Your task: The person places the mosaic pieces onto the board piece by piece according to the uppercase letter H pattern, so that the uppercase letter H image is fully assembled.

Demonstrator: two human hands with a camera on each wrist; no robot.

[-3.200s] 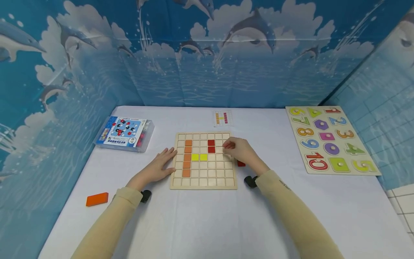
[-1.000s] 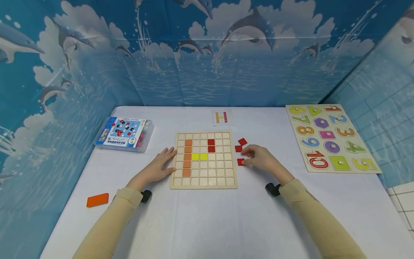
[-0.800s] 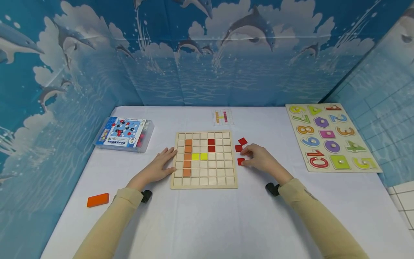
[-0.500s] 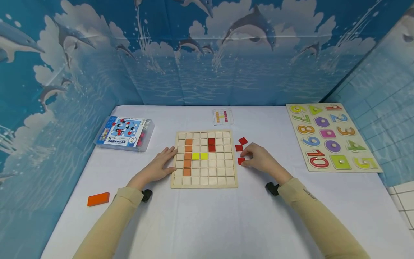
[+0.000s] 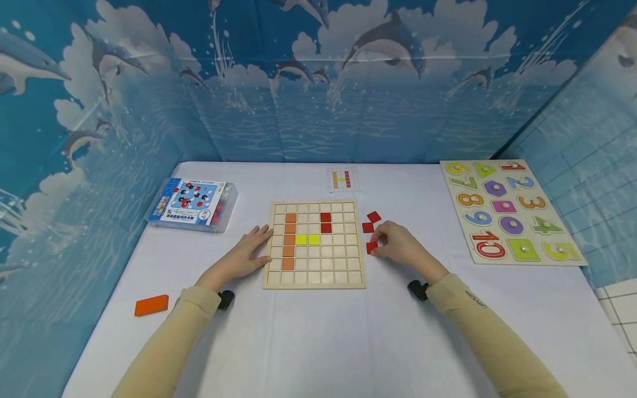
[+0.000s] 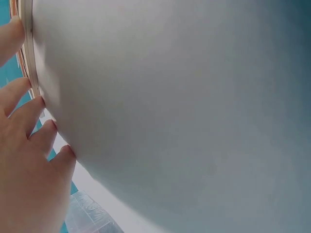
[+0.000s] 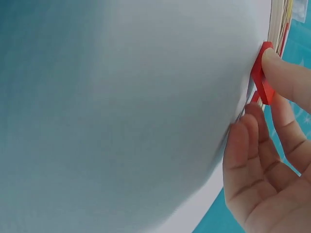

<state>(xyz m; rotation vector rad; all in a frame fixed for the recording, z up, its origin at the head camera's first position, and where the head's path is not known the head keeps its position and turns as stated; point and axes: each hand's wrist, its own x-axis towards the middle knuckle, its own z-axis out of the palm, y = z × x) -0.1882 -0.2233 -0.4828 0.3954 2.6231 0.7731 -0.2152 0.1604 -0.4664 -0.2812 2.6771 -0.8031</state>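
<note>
My left hand (image 5: pixel 244 255) lies with fingers spread at the left edge of a wooden grid board (image 5: pixel 313 284), its fingertips on the rim. In the left wrist view those fingertips meet the board's side (image 6: pixel 28 53). On the board are an orange column of square tiles (image 5: pixel 289 240), two yellow tiles (image 5: pixel 307 239) and two red tiles (image 5: pixel 325 222). Right of the board, my right hand (image 5: pixel 398 243) pinches a red square tile (image 5: pixel 371 247) between thumb and finger. The right wrist view shows this tile (image 7: pixel 262 77) tilted up. Two more red tiles (image 5: pixel 367 227) lie just beyond.
A printed pattern card (image 5: pixel 343 180) lies behind the board. At the back left sits a clear plastic case (image 5: pixel 194 203) with a molecule picture. A number-and-shape puzzle board (image 5: pixel 512 213) is at the right. An orange block (image 5: pixel 151 305) lies at the front left.
My right hand has moved right from over the board to the loose red tiles. One of them is now lifted slightly, held by thumb and finger. My left hand has stayed in place.
</note>
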